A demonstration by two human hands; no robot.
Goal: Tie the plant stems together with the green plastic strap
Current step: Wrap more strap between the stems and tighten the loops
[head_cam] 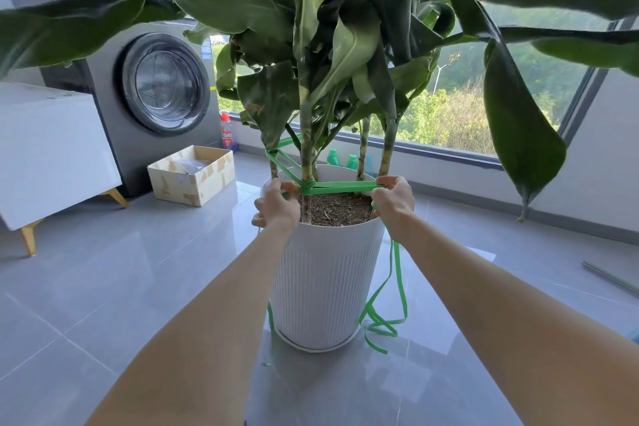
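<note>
A tall leafy plant with several stems grows from soil in a white ribbed pot on the floor. A green plastic strap runs around the left stem and the front stem, then stretches level across the pot's top. My left hand pinches the strap by the front stem at the pot's left rim. My right hand grips the strap at the right rim, pulled taut. The strap's loose tail hangs from my right hand down the pot's side and curls on the floor.
A grey washing machine and a white cabinet stand to the left, with an open cardboard box beside them. Bottles stand by the window behind the pot. A metal rod lies on the tiles at the right. Big leaves hang overhead.
</note>
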